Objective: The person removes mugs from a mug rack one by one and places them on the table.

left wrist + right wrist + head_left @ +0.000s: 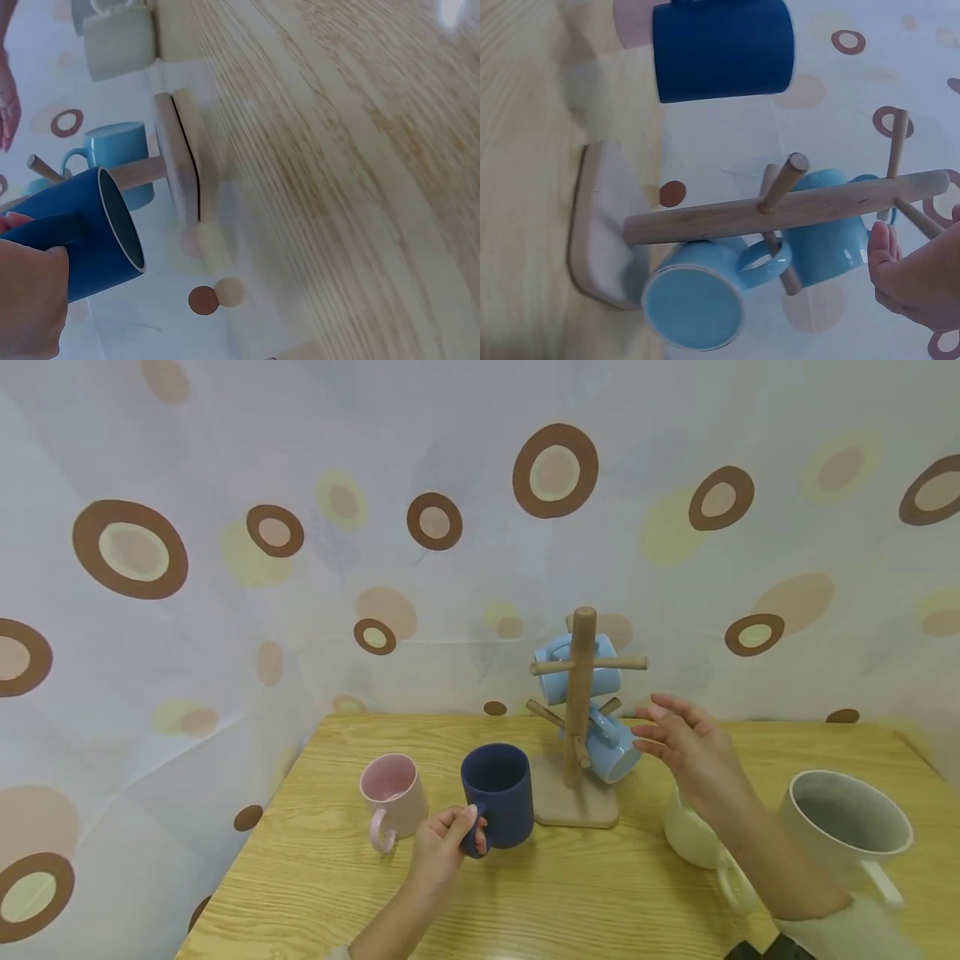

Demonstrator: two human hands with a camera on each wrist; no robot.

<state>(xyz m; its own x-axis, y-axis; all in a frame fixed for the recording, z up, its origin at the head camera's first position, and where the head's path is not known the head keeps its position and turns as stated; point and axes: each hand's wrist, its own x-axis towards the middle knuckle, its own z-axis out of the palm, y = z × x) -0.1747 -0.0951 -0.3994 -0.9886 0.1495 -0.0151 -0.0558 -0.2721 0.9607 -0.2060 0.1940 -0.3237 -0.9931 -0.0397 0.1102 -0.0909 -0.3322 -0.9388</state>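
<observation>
My left hand (442, 847) grips a dark blue mug (510, 806) by its handle, and the mug is upright above the table. Just right of it stands a wooden mug rack (581, 693). Two light blue mugs hang from its pegs: an upper mug (825, 232) and a lower mug (694, 296). My right hand (697, 760), fingers loosely bent and holding nothing, is raised to the right of the rack, near the lower light blue mug. A pink mug (397, 797) stands on the table left of the dark blue one.
A pale green mug (690, 835) stands under my right forearm, partly hidden by it. Farther right is a large whitish mug (832, 852). The wooden table (300, 877) ends at a wall covering with circles (465, 577) behind the rack.
</observation>
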